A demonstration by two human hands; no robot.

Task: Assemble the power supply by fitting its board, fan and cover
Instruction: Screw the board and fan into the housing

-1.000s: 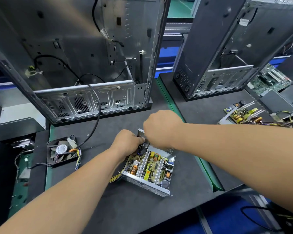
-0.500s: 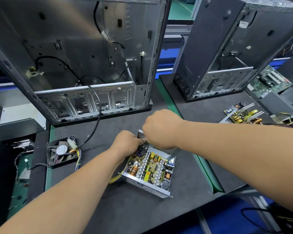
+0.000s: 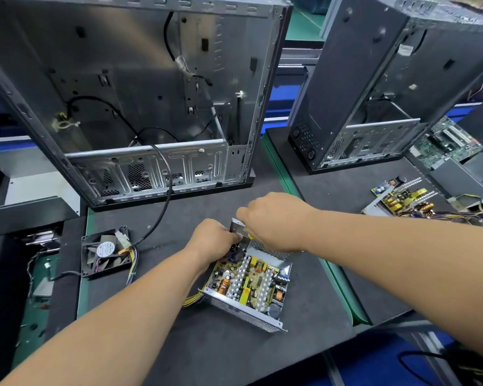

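Observation:
The open metal power supply case lies on the dark mat with its circuit board seated inside. My left hand has its fingers curled over the case's far left corner, by the upright end wall. Just above the same corner, my right hand grips a small screwdriver. Its yellow handle peeks out under my fingers and its tip points down into the case. The black fan lies loose on the mat to the left, wires attached. No cover is plainly in view.
An open computer chassis stands right behind the work spot, and a black cable hangs from it to the mat. A second chassis stands back right. Another bare board with wires lies to the right. The mat's green edge runs close on the right.
My right hand has lifted slightly at the case's far corner, so the yellow screwdriver handle now shows. My left hand stays at the corner.

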